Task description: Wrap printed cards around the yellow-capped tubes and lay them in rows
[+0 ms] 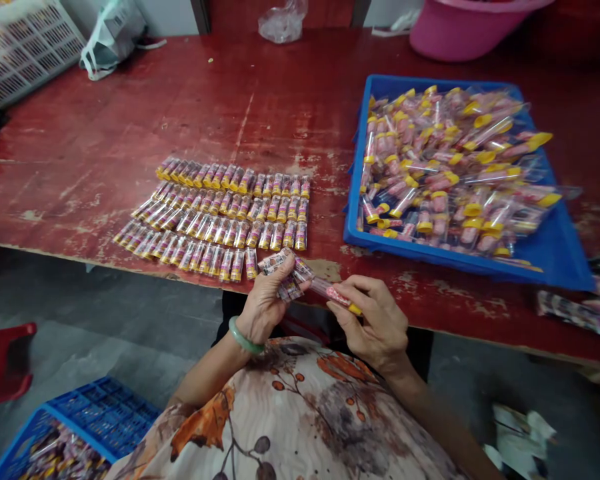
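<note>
My left hand (265,300), with a green bangle (245,337) on its wrist, is shut on a small bunch of printed wrappers (290,283). My right hand (373,323) pinches a clear plastic tube with a yellow cap (337,295) and pink contents, its end close to those wrappers. Just beyond my hands, rows of wrapped tubes (220,223) lie side by side on the worn red wooden table (130,113). Loose unwrapped tubes (455,160) fill a blue plastic tray (430,259) to the right.
A pile of printed wrappers (577,312) lies at the table's right edge. A pink basin (470,30) and plastic bags (113,37) stand beyond the table, with a white crate (25,53) at far left. On the floor are a blue crate (100,413) and a red stool (5,360).
</note>
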Motion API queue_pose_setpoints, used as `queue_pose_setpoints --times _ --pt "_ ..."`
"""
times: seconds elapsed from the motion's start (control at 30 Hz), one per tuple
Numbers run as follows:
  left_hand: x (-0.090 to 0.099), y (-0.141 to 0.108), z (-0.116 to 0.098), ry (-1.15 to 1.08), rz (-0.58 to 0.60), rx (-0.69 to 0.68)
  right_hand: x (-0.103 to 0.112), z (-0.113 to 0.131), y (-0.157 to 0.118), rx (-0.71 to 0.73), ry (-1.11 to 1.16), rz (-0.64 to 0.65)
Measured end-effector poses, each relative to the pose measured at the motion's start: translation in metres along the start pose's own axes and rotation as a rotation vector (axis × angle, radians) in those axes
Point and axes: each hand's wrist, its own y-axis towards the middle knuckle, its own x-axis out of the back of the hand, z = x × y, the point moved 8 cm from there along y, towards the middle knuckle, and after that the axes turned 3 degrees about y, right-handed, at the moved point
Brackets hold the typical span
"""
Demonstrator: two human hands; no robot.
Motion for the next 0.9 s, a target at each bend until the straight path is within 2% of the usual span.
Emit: queue_pose_setpoints --times 0.23,0.47,0.67,0.73,0.83,0.9 --pt "0.000 -0.003 0.003 -0.004 0.026 0.023 -0.003 0.004 -0.002 0.054 -0.084 -0.033" --pt "-0.001 -0.010 0.001 0.058 0.026 -0.013 -0.010 0.012 -0.013 0.124 -0.308 -0.102" --pt "-0.005 -0.010 0.003 0.100 0.078 -0.099 -0.023 0.021 -0.013 0.220 -0.422 -0.093" --pt "-0.005 -0.009 0.002 0.089 0.085 -0.101 -0.023 0.019 -0.007 0.187 -0.314 -0.044" --pt "-0.004 -0.009 -0.001 0.053 0.077 -0.082 -0.026 0.006 0.002 0.011 0.033 0.150" --pt "-0.006 -0.010 -0.002 0.045 0.085 -0.059 -0.024 0.000 0.004 -0.084 0.173 0.191"
